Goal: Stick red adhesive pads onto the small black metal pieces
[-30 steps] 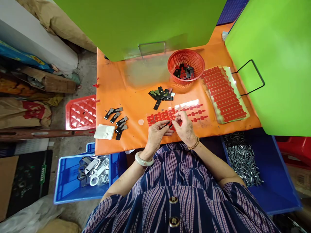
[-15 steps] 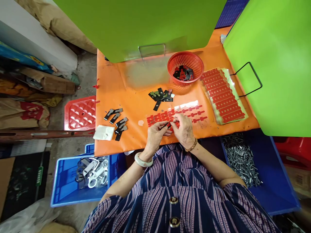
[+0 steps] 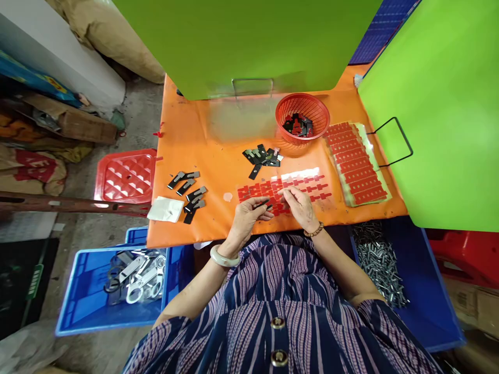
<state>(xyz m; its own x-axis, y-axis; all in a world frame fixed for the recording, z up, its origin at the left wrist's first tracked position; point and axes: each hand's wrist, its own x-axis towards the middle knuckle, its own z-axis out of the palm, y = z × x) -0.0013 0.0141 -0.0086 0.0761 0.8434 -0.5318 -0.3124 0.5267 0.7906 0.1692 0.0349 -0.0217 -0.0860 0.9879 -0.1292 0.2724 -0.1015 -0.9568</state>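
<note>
My left hand (image 3: 247, 214) is closed on a small black flat part (image 3: 262, 203) at the near edge of the orange table (image 3: 202, 150). Beside it, my right hand (image 3: 298, 203) rests on a clear sheet of red stickers (image 3: 288, 188), its fingertips pinched at one sticker. Loose black parts (image 3: 262, 156) lie just beyond the sheet. More black parts with grey ends (image 3: 189, 189) lie to the left.
A red mesh basket (image 3: 302, 110) holds black parts. A stack of red sticker sheets (image 3: 355, 163) lies at the right. Green panels (image 3: 440, 104) stand behind and to the right. Blue crates hold metal clips (image 3: 134, 275) at left and small metal pieces (image 3: 378, 259) at right. A white cloth (image 3: 166, 209) lies near the table edge.
My right hand has drawn away from the left hand and dropped onto the sticker sheet. The left hand still holds the black part. The view has shifted slightly.
</note>
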